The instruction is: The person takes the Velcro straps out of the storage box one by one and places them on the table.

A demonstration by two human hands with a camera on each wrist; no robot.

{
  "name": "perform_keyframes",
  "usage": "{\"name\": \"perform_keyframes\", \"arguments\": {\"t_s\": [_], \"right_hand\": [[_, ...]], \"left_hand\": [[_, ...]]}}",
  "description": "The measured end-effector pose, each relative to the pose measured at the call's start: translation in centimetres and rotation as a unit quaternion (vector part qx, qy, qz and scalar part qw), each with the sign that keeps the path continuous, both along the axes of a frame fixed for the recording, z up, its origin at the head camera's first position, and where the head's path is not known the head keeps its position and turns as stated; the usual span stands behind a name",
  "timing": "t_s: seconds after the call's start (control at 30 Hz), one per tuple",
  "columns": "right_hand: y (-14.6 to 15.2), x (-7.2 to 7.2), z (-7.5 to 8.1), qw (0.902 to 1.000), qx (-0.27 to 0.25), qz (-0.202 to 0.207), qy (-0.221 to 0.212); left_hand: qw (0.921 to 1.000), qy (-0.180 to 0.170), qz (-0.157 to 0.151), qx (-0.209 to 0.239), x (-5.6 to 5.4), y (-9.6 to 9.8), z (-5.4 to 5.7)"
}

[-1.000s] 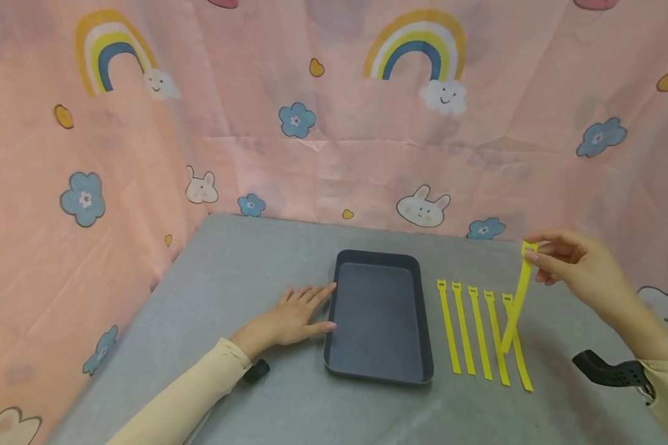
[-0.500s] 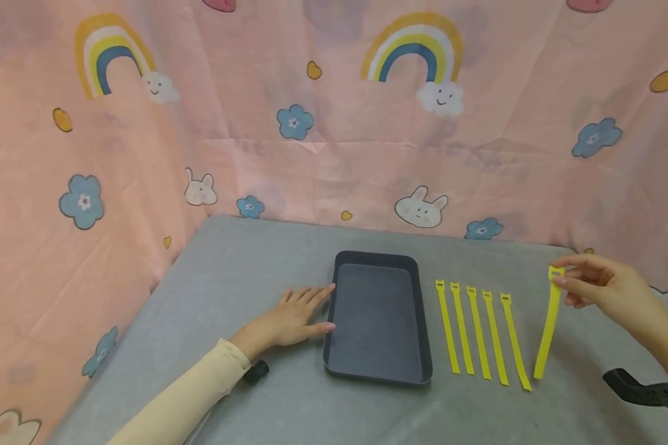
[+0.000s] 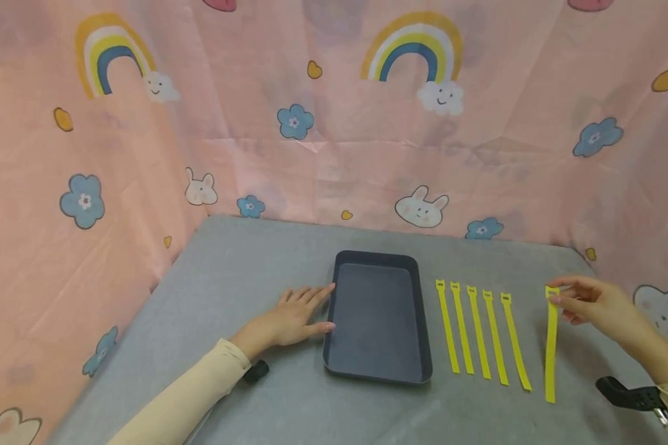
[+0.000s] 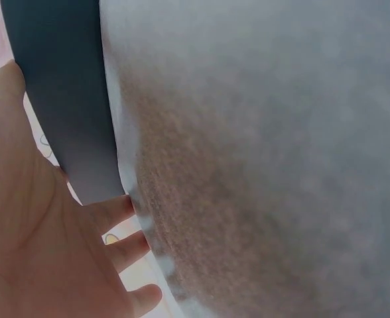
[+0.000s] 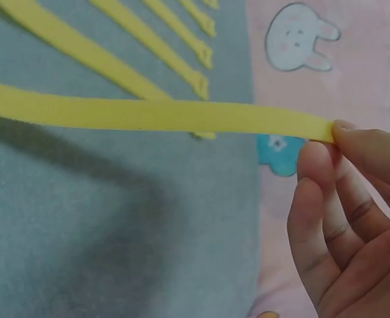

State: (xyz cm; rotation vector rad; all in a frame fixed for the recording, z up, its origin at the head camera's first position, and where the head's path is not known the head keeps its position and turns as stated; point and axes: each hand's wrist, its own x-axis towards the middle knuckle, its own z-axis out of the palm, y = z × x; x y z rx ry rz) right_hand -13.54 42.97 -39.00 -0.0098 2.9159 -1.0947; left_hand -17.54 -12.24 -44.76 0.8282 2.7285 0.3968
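My right hand [image 3: 601,306] pinches a yellow cable tie [image 3: 551,352] by its slotted head between thumb and fingers. The strap hangs down toward the table on the right side. In the right wrist view the strap [image 5: 182,116] stretches left from the fingertips above its own shadow. Several matching yellow cable ties [image 3: 479,334] lie side by side to the left of the held one. My left hand [image 3: 289,318] has its fingers spread, with fingertips at the left rim of a dark grey rectangular tray [image 3: 378,321]. In the left wrist view the palm [image 4: 36,218] shows beside the tray wall [image 4: 69,99].
Everything stands on a grey cloth-covered table [image 3: 245,247]. A pink printed curtain [image 3: 334,167] closes off the back and sides. Black wrist straps show at the right wrist [image 3: 629,394] and below the left wrist.
My right hand has carried the held cable tie rightward, away from the row, then lowered it toward the table so it hangs straighter. The left hand and tray have stayed put.
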Motion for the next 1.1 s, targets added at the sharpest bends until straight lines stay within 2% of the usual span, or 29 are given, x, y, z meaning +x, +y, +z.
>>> {"name": "perform_keyframes", "arguments": {"t_s": [0.27,0.5,0.63,1.1], "right_hand": [[0.5,-1.0,-2.2,0.9999,0.003,-0.003,0.015],[0.6,-2.0,-4.3,0.9998,-0.018,0.011,-0.001],[0.5,-2.4,-5.2,0.9998,-0.006,0.002,-0.016],[-0.2,-3.2,-6.7,0.9996,0.029,-0.002,-0.003]], "left_hand": [[1.0,0.002,-0.003,0.003,-0.1,0.0,0.0],[1.0,0.001,-0.003,0.003,-0.1,-0.1,0.0],[1.0,-0.001,-0.004,0.005,-0.1,0.0,-0.2],[0.9999,-0.004,-0.009,0.01,-0.1,-0.2,-0.1]]}}
